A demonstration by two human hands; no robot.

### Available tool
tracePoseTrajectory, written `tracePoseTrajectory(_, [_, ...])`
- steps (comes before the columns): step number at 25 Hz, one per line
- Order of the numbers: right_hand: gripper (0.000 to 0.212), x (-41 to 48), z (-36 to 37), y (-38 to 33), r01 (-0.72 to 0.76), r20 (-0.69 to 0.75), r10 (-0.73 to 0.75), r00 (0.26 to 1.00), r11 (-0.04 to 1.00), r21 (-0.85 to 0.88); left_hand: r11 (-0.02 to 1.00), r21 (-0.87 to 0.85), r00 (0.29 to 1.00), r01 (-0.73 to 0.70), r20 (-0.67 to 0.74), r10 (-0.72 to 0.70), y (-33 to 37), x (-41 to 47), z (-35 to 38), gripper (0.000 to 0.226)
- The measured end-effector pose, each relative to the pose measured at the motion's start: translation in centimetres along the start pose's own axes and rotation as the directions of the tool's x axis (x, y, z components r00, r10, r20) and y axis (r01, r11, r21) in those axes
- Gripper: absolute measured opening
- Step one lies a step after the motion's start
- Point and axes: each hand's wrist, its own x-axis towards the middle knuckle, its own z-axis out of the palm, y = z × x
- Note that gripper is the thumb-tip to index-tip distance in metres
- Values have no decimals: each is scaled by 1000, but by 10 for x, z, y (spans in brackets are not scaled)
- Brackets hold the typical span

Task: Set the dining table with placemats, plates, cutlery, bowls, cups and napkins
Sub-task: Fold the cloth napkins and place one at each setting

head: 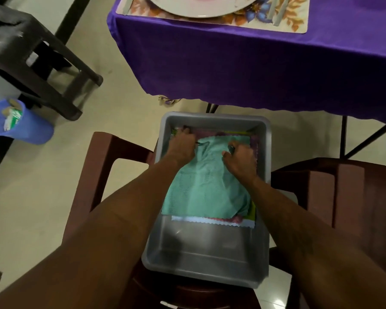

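While the tub (205, 241) sits on a chair (94, 175) at lower centre, the left hand (183, 147) and right hand (241, 160) each grip an upper corner of the green napkin (207, 188) inside it. At the top of the frame, the table (232, 63) carries a placemat (295, 18) and plate (198, 12).

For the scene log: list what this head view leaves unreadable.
Head view only:
1. number of lower napkins in the tub: hidden by the green napkin.
2. plate, cutlery: cut by top edge.
3. left hand grip: hidden by its own back.
4. blue cup contents: blurred.
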Motion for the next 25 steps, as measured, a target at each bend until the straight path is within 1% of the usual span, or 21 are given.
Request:
tracePoseTrajectory(2, [29,2,0,3,6,6,-6,1000,1000,19,1000,-2,999,-14,-30,14,2,-2,0,22])
tracePoseTrajectory(4, [32,6,-2,5,-14,21,13,1000,999,38,999,-50,999,-10,-34,9,3,-3,-6,16])
tracePoseTrajectory(6, [31,6,-5,4,3,14,-3,1000,1000,24,987,-157,999,24,-19,-27,5,-5,-16,7])
tracePoseTrajectory(7, [35,4,-7,1,37,-3,-37,999,999,9,978,-209,1000,24,-10,-27,5,-6,-21,3])
tracePoseTrajectory(8, [45,0,-8,-3,81,-15,-81,997,997,-8,967,-255,1000,10,-6,-12,6,-8,-26,3])
tracePoseTrajectory(9, [61,-5,-11,-10,129,-4,-129,992,991,-19,955,-298,1000,-12,11,16,7,-12,-33,6])
tracePoseTrajectory(11, [90,-13,-21,-31,231,67,-227,971,971,-56,916,-397,995,-63,51,91,10,-26,-54,14])
tracePoseTrajectory(12, [97,-15,-28,-42,285,129,-270,954,952,-109,895,-436,989,-90,63,131,13,-34,-67,17])
tracePoseTrajectory(13, [97,-17,-37,-55,345,198,-308,931,918,-194,882,-457,984,-115,70,165,16,-42,-82,20])
tracePoseTrajectory(14, [86,-19,-48,-65,410,280,-334,900,866,-286,869,-475,978,-139,70,195,20,-51,-99,22])
tracePoseTrajectory(15, [67,-23,-61,-76,461,360,-335,871,810,-361,858,-487,974,-161,62,218,23,-61,-117,23])
tracePoseTrajectory(16, [45,-29,-78,-87,484,416,-317,852,779,-398,852,-493,971,-174,56,231,24,-74,-138,27])
tracePoseTrajectory(17, [26,-35,-95,-96,480,451,-291,844,786,-389,856,-487,972,-171,60,229,25,-86,-158,33])
tracePoseTrajectory(18, [18,-43,-112,-104,464,470,-283,836,823,-329,866,-475,973,-156,78,218,25,-99,-179,41])
tracePoseTrajectory(20, [27,-59,-146,-115,371,482,-272,833,921,-121,909,-402,963,-105,185,193,21,-127,-216,59])
tracePoseTrajectory(21, [27,-71,-166,-124,344,486,-290,825,939,-24,942,-326,948,-78,268,171,17,-143,-233,63])
tracePoseTrajectory(22, [23,-84,-183,-132,328,495,-310,812,943,53,970,-235,925,-64,351,146,12,-159,-248,59])
tracePoseTrajectory(23, [20,-97,-199,-141,308,514,-323,794,944,117,988,-148,901,-54,420,112,7,-174,-260,51])
tracePoseTrajectory(24, [16,-109,-215,-149,260,532,-318,785,948,183,994,-99,884,-35,462,77,2,-189,-274,42])
tracePoseTrajectory(25, [14,-121,-230,-157,188,543,-298,785,950,249,994,-110,880,9,473,44,-5,-204,-286,36])
